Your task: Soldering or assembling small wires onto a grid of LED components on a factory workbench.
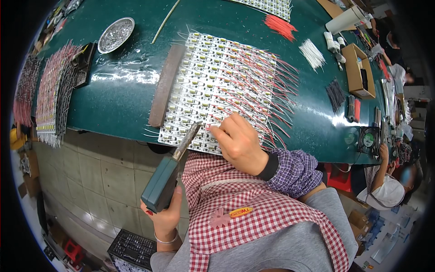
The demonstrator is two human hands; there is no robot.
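My left hand (167,213) grips a soldering gun (161,183) with a dark green body and a worn metal barrel. Its tip points up and right, over the lower part of a panel of small white circuit boards (204,81). Just right of the tip, my right hand (238,140) is closed in a pinch above the panel; whatever thin piece its fingertips hold is too small to make out. Rows of components cover the panel, and red and white wires (281,97) fan out from its right side. A brown bar (166,86) lies along the panel's left edge.
On the green table (118,104) stand a metal dish (116,35) and wired panels (56,95) at left. Red wires (280,27), white wires (311,55), black wires (335,95) and a cardboard box (359,70) lie right. Another person (385,186) sits at far right.
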